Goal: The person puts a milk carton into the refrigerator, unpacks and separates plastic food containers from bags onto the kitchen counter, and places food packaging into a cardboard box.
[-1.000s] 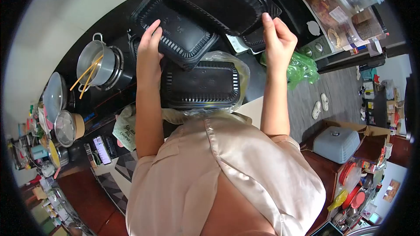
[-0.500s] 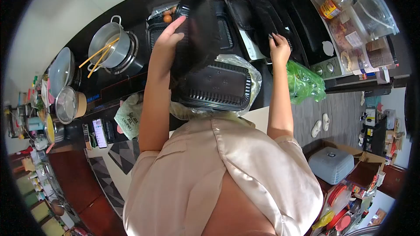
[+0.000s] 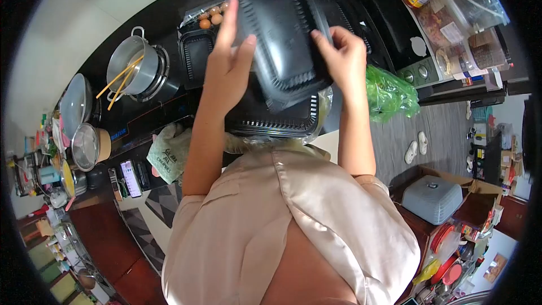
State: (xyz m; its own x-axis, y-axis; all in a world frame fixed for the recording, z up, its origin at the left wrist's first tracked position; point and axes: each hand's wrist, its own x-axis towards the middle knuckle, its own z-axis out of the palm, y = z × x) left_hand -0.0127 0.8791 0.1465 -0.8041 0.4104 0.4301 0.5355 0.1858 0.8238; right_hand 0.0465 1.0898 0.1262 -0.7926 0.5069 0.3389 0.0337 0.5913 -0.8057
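Note:
A black plastic tray [image 3: 285, 36] is held up off the counter, slightly blurred. My right hand [image 3: 341, 56] pinches its right edge between thumb and fingers. Beside its left edge is my left hand [image 3: 228, 65], thumb and index finger spread apart, the other fingers partly hidden. Below the held tray, a black tray in clear plastic wrap [image 3: 276, 124] lies near my body, partly covered by my left forearm. Another black tray [image 3: 197, 53] lies to the left behind my left hand, and one more [image 3: 339, 14] is at the back right.
Eggs [image 3: 212, 20] lie at the back. A pot [image 3: 132, 68] with chopsticks stands on a stove at the left. A green plastic bag [image 3: 389, 96] lies at the right, beside a microwave [image 3: 420, 73]. A phone [image 3: 130, 179] is at the lower left.
The held tray has turned from edge-on to nearly facing me and moved right. My right hand has left the trays at the back right and taken hold of its right edge.

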